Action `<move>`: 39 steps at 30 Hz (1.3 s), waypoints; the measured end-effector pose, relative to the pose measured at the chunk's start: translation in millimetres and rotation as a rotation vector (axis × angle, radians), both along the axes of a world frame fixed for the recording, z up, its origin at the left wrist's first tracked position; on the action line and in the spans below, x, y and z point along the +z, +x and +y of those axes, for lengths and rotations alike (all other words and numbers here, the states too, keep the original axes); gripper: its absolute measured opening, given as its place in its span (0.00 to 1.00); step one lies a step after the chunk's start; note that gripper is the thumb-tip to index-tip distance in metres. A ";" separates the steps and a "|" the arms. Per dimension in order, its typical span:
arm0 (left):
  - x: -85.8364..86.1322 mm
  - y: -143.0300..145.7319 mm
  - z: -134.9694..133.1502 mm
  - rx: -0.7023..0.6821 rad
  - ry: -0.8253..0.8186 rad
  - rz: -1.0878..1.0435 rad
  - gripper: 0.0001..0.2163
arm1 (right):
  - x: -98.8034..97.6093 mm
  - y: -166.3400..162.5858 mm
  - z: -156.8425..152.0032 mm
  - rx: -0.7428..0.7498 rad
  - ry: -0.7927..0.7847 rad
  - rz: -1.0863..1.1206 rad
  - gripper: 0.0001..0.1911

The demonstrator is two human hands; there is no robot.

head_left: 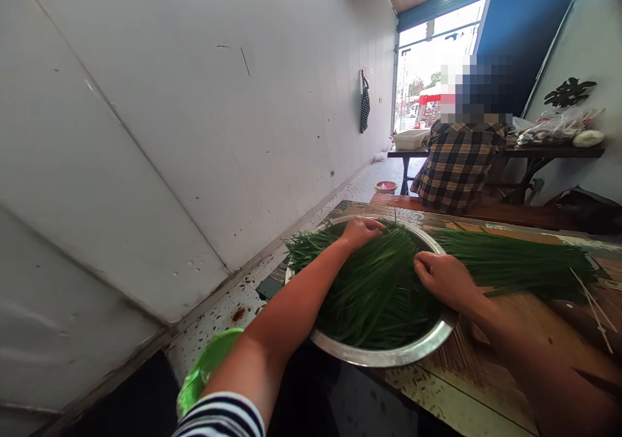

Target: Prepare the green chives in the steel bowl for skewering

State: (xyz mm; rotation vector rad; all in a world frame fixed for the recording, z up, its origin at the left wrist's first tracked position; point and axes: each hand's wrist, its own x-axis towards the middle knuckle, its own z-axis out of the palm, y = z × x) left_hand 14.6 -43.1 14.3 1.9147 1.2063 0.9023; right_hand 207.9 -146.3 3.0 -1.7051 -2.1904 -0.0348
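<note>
Left hand: the person's left hand (362, 229) lies on the far end of the long thin green leaves (374, 288). Its fingers are curled down and pressed on the leaves, near the far rim of the bowl. This looks like a way to keep the leaf ends from sliding.

Right hand: the person's right hand (444, 278) sits at the right rim of the bowl. Its fingers are bent in and seem to pinch some leaves, but the fingertips are hidden, so the pinch cannot be told for sure.

Leaves: they lie flat and lined up the same way, filling the bowl.

Bowl: the big round shiny metal bowl (389, 356) rests on the near left corner of the worn wooden table (525, 320). Part of it hangs past the edge, close to the person.

More leaves: a second long bunch of green leaves (515, 265) lies on the table just right of the bowl, within easy reach.

Sticks: thin pale sticks (595, 307) lie near the right edge.

Nearby: a person in a checked shirt (459, 161) sits well apart at another table.

Below: a bright green plastic thing (207, 366) sits low by the left arm.
</note>
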 end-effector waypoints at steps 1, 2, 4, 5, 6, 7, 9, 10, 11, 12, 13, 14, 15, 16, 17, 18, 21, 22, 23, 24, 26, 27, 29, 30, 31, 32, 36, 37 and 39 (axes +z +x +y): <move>3.6 -1.3 -1.7 -0.069 -0.022 0.016 0.10 | 0.2 0.0 -0.1 0.000 -0.001 0.000 0.16; 7.0 -3.1 -2.5 -0.126 -0.044 0.033 0.10 | 0.4 -0.1 -0.2 0.001 -0.003 0.001 0.16; 11.3 -7.5 -0.4 -0.126 -0.048 0.052 0.10 | 0.8 -0.2 -0.6 0.004 -0.006 0.006 0.16; 11.7 -9.7 2.4 -0.072 -0.023 0.057 0.10 | 1.0 -0.3 -0.8 0.004 -0.007 0.007 0.16; 10.8 -11.3 5.8 -0.007 0.014 0.066 0.10 | 1.1 -0.4 -1.0 0.002 -0.008 0.006 0.15; 8.7 -12.3 9.6 0.056 0.055 0.091 0.10 | 1.3 -0.5 -1.2 0.001 -0.010 0.001 0.15; 2.0 -11.8 16.7 0.152 0.111 0.198 0.08 | 1.6 -0.9 -1.5 0.000 -0.015 -0.011 0.15; -1.7 -10.5 19.3 0.181 0.120 0.267 0.07 | 1.9 -1.1 -1.7 -0.002 -0.014 -0.016 0.15; -5.3 -8.8 21.0 0.207 0.125 0.329 0.07 | 2.3 -1.3 -1.9 -0.005 -0.013 -0.020 0.16; -8.3 -6.9 22.0 0.233 0.127 0.376 0.07 | 2.8 -1.5 -2.1 -0.007 -0.011 -0.024 0.16; -10.6 -5.1 22.2 0.250 0.124 0.407 0.06 | 3.2 -1.7 -2.3 -0.010 -0.009 -0.029 0.16; -12.1 -3.5 21.9 0.254 0.116 0.429 0.05 | 3.7 -1.9 -2.5 -0.012 -0.008 -0.034 0.16; -12.8 -2.3 21.1 0.250 0.104 0.448 0.05 | 4.1 -2.0 -2.7 -0.013 -0.009 -0.038 0.16; -12.7 -1.4 20.1 0.244 0.096 0.468 0.04 | 4.5 -2.2 -2.9 -0.014 -0.011 -0.040 0.16; -11.9 -0.8 18.9 0.239 0.095 0.489 0.03 | 4.8 -2.3 -3.0 -0.016 -0.012 -0.040 0.16; -10.5 -0.4 17.6 0.238 0.102 0.506 0.03 | 5.1 -2.5 -3.2 -0.017 -0.012 -0.038 0.16; -4.0 -0.2 13.4 0.259 0.145 0.497 0.05 | 6.1 -3.3 -3.9 -0.010 -0.006 -0.034 0.16; -1.5 -0.3 12.0 0.263 0.145 0.472 0.06 | 6.5 -3.7 -4.2 -0.007 -0.002 -0.033 0.16; 0.8 -0.5 10.6 0.260 0.130 0.437 0.07 | 7.0 -4.1 -4.6 -0.005 0.003 -0.032 0.16; 3.0 -0.9 9.1 0.252 0.106 0.389 0.08 | 7.6 -4.6 -5.0 -0.006 0.008 -0.032 0.16; 6.3 -1.8 6.3 0.226 0.044 0.272 0.10 | 8.6 -5.4 -5.8 -0.010 0.013 -0.035 0.16; 7.4 -2.3 5.0 0.217 0.016 0.212 0.11 | 9.0 -5.7 -6.1 -0.010 0.012 -0.039 0.16; 8.2 -3.4 2.9 0.208 -0.027 0.118 0.12 | 9.5 -6.1 -6.6 -0.012 0.006 -0.045 0.16; 8.1 -4.0 2.3 0.206 -0.040 0.089 0.12 | 9.6 -6.2 -6.8 -0.013 0.004 -0.045 0.16; 7.6 -4.5 2.1 0.202 -0.051 0.072 0.13 | 9.7 -6.3 -7.0 -0.015 0.004 -0.043 0.16; 6.8 -5.0 2.2 0.197 -0.059 0.061 0.13 | 9.7 -6.4 -7.2 -0.017 0.004 -0.041 0.16; 2.0 -6.7 6.2 0.145 -0.076 0.031 0.14 | 9.2 -6.5 -7.4 -0.019 -0.007 -0.034 0.16; 0.6 -7.0 7.6 0.125 -0.076 0.021 0.14 | 8.8 -6.4 -7.3 -0.020 -0.009 -0.030 0.16; -1.9 -7.4 10.1 0.084 -0.077 0.001 0.15 | 7.7 -5.9 -6.6 -0.022 -0.009 -0.021 0.16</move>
